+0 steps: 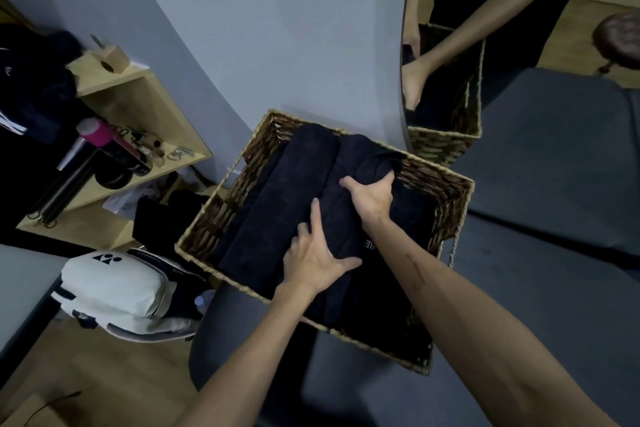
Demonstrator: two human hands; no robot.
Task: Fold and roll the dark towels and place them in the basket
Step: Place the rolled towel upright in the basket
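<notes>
You are at the placing step: your right hand (370, 196) curls its fingers round the far end of a rolled dark towel (349, 218) inside the wicker basket (446, 191), while your left hand (313, 258) lies on its near end with fingers spread, pressing it beside another roll (277, 204). Next, I judge, seat it snugly and let go. The towels merge in the dimness, so their count and edges are unclear.

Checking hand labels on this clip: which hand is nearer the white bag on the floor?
Left. The left hand presses the rolled dark towel at the basket's near side, closer to the white bag. The right hand holds the same towel farther back and right.
</notes>
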